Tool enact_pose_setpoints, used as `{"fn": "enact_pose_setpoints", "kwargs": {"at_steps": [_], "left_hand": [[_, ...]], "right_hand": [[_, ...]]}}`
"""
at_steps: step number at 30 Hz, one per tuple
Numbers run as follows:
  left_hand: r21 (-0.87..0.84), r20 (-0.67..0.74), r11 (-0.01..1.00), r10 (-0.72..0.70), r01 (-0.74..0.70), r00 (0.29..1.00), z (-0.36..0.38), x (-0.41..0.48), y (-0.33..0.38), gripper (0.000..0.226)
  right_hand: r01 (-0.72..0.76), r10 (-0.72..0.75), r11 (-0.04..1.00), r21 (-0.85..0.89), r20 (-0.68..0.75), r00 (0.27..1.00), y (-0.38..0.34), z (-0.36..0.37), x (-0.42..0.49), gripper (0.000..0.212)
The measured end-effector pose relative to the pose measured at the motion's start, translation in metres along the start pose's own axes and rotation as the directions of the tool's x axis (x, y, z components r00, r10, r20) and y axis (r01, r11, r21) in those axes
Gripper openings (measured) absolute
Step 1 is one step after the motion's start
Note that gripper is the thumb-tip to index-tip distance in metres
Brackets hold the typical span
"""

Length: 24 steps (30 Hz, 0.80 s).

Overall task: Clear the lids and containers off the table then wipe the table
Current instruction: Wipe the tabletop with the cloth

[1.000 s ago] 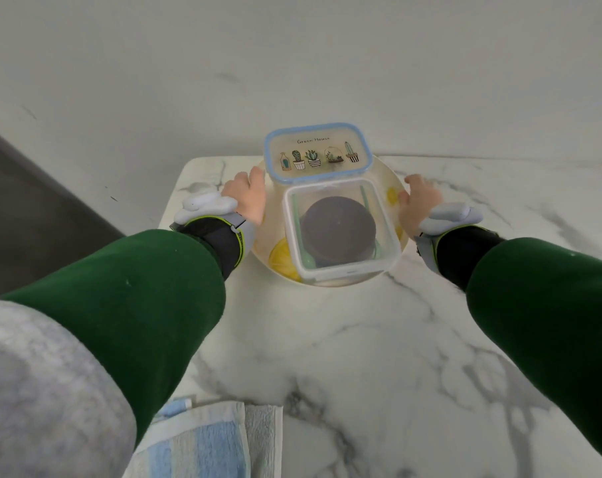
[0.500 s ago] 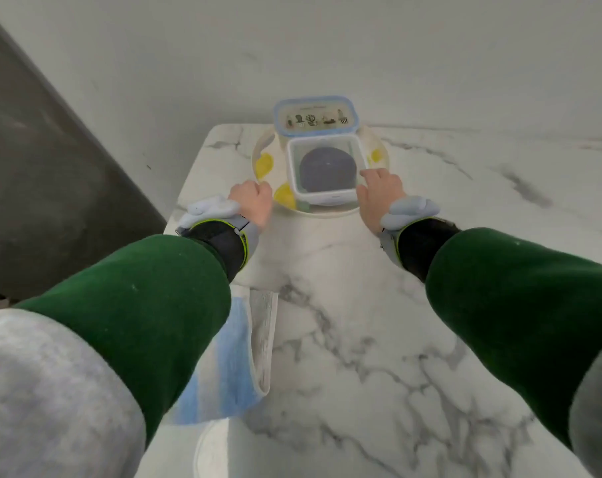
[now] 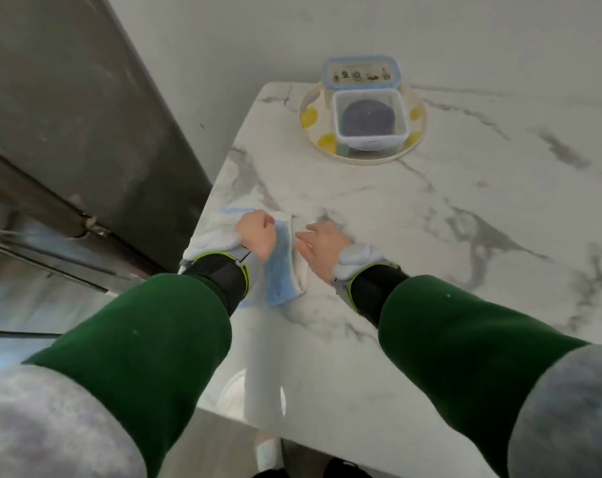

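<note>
The table [image 3: 430,253] now fills most of my view, because the head has tipped down and back from the far corner. Its marble top is bare between me and that corner.

The plate [image 3: 361,161] sits at the far left corner, close to the wall. A second ago I had a hand on each side of it; now both hands are well apart from it. On it stand the clear container [image 3: 368,132], with a dark round thing inside, and behind that the blue-rimmed box [image 3: 361,72]. So the lids and containers are gathered in one place but are still on the table, and I judge the clearing only partly done.

The cloth [image 3: 280,281], striped blue and white, lies at the left edge of the table, near me.

My left hand [image 3: 258,232] has come back onto the cloth, fingers curled and bunching it. My right hand [image 3: 323,246] lies spread and flat just beside it, fingertips at the cloth's right edge; I cannot tell whether they touch it.

I read this as the switch from clearing to wiping. The plate's corner will need lifting clear before the cloth can reach there.
</note>
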State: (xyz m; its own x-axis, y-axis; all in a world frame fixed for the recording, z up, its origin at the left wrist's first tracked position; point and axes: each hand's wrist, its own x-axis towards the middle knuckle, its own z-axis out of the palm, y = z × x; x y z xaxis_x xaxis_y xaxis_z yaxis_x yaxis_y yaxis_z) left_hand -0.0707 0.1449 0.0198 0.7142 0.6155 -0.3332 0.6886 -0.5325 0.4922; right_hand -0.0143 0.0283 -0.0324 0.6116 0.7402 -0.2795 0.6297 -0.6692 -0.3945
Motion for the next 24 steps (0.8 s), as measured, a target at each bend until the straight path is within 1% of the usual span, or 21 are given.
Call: {"fn": "enact_pose_setpoints", "kwargs": {"at_steps": [2,4,8,10,13,15,17,22,24], "left_hand": [[0.003,-0.004,1.0,-0.019,0.019,1.0,-0.01,-0.002,-0.018,0.038],[0.001,0.006,1.0,-0.017,0.017,1.0,-0.02,0.0,-0.04,0.038],[0.007,-0.01,1.0,-0.01,0.01,1.0,-0.038,0.007,-0.08,0.039],[0.007,-0.017,1.0,-0.023,0.024,1.0,-0.044,0.01,-0.098,0.039],[-0.006,-0.017,1.0,-0.008,0.008,1.0,-0.051,0.015,-0.127,0.039],[-0.024,-0.022,1.0,-0.002,0.001,1.0,-0.056,0.019,-0.144,0.04],[-0.039,-0.032,0.999,-0.007,0.006,0.999,-0.063,0.025,-0.16,0.039],[-0.05,-0.043,0.999,-0.013,0.01,0.999,-0.077,0.035,-0.18,0.039],[-0.027,-0.012,1.0,0.012,-0.012,1.0,-0.077,0.034,-0.182,0.038]], "right_hand": [[0.042,-0.043,0.998,0.04,0.012,0.999,-0.023,0.012,0.001,0.044],[0.102,-0.102,0.994,0.04,-0.009,0.995,-0.046,0.024,0.006,0.05],[0.132,-0.132,0.989,-0.067,0.003,0.991,-0.078,0.047,0.031,0.065],[0.107,-0.111,0.986,-0.125,-0.027,0.993,-0.085,0.061,0.045,0.075],[-0.047,0.027,0.986,-0.158,-0.128,0.991,-0.089,0.085,0.059,0.089],[-0.132,0.1,0.975,-0.18,-0.174,0.98,-0.092,0.101,0.061,0.089],[-0.143,0.097,0.97,-0.196,-0.228,0.969,-0.111,0.116,0.061,0.089],[-0.008,-0.051,0.981,-0.195,-0.294,0.954,-0.182,0.145,0.061,0.073],[0.049,-0.105,0.974,-0.223,-0.246,0.963,-0.186,0.15,0.061,0.07]]}}
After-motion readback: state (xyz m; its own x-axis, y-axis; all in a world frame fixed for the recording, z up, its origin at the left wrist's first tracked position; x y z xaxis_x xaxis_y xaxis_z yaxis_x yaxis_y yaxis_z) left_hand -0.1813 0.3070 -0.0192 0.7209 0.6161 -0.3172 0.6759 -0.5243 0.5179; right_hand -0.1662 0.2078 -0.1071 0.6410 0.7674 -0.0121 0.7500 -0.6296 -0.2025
